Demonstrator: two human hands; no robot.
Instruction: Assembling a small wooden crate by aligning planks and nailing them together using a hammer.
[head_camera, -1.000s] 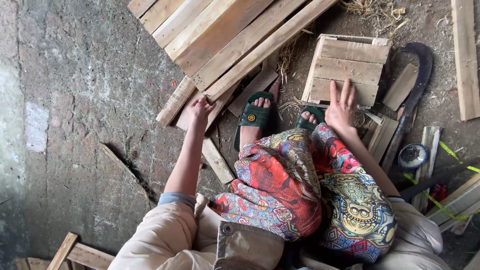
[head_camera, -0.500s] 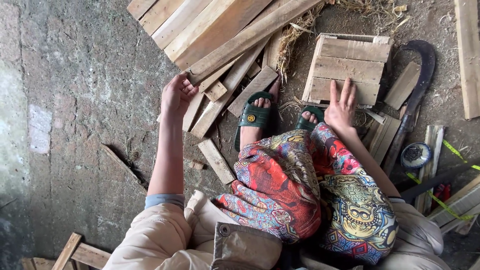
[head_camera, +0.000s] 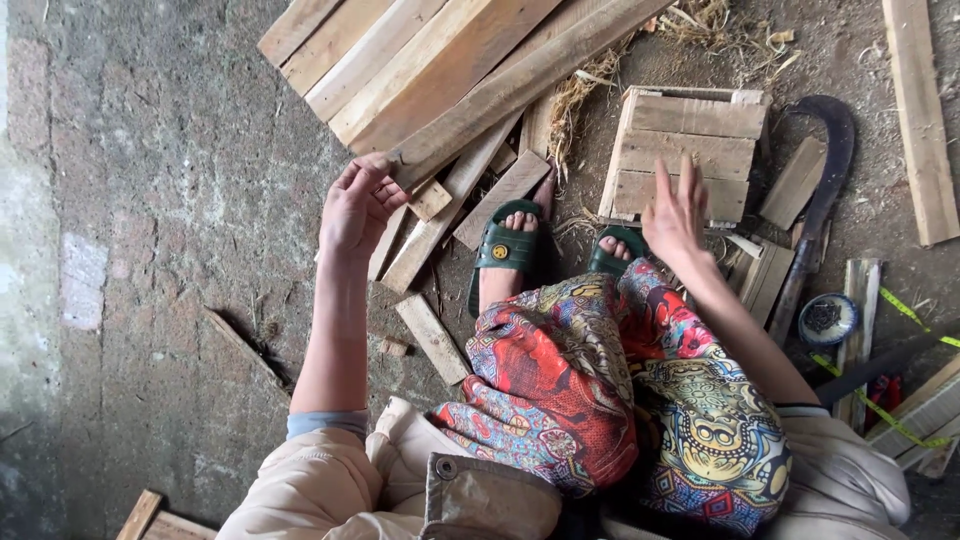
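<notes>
Left hand (head_camera: 358, 205) open at plank (head_camera: 520, 85) end, maybe touching; right hand (head_camera: 677, 215) splayed, crate (head_camera: 690, 150) part-hidden.

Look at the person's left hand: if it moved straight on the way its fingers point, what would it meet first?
Most likely the end of the long plank, just beyond the left hand fingertips; height above it is unclear.

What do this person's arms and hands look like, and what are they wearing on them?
Both hands are bare: no gloves, rings or watch visible on the left hand or right hand. The forearms are uncovered. Beige sleeves are pushed up past the elbows, with a blue-grey inner cuff showing on the left arm.
</notes>
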